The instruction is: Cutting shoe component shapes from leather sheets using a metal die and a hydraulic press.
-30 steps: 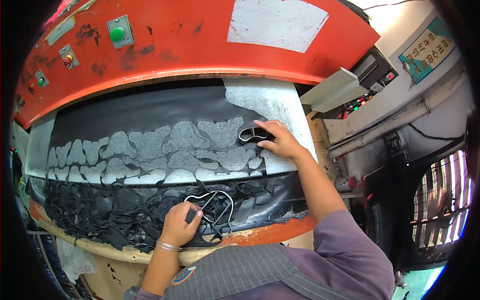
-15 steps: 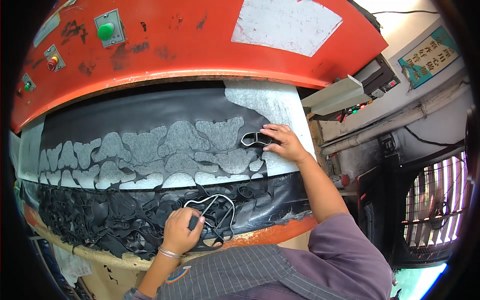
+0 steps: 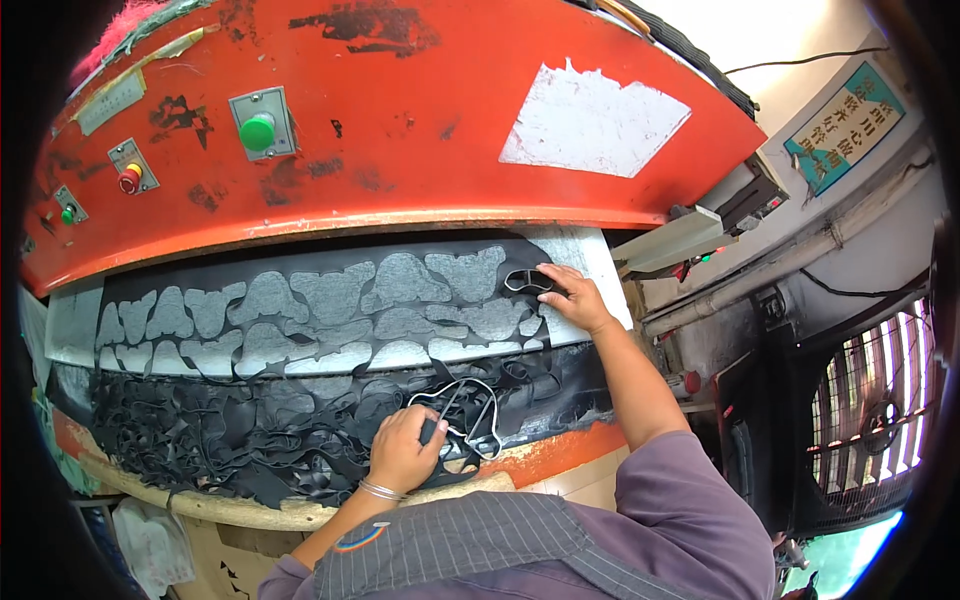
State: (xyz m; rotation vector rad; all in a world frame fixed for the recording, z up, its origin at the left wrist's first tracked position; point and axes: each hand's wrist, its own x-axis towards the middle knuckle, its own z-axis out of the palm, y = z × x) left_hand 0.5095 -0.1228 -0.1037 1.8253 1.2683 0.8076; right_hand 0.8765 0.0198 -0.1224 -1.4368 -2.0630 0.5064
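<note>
My right hand (image 3: 576, 299) is closed on a small cutting die (image 3: 522, 282), a dark metal loop with a pale rim and a crossbar. The die is at the right end of a black leather-like sheet (image 3: 320, 256), beside a row of cut-out shapes. Nearer to me, my left hand (image 3: 405, 450) grips a larger cutting die (image 3: 497, 422) with a wavy pale rim and inner bars. That die is over the heap of black scraps (image 3: 270, 430). My fingers hide part of each die.
A red press head (image 3: 400, 130) spans the far side, bearing a green push button (image 3: 257, 132) and a red knob (image 3: 130, 179). Under the sheet is a pale board (image 3: 590, 255). A wooden edge (image 3: 270, 515) borders the scraps. A barred fan (image 3: 870, 410) stands at right.
The view has shifted, so more of the red press head shows and less of the uncut black sheet. Both hands keep hold of the same dies; the left hand appears closer to the right one.
</note>
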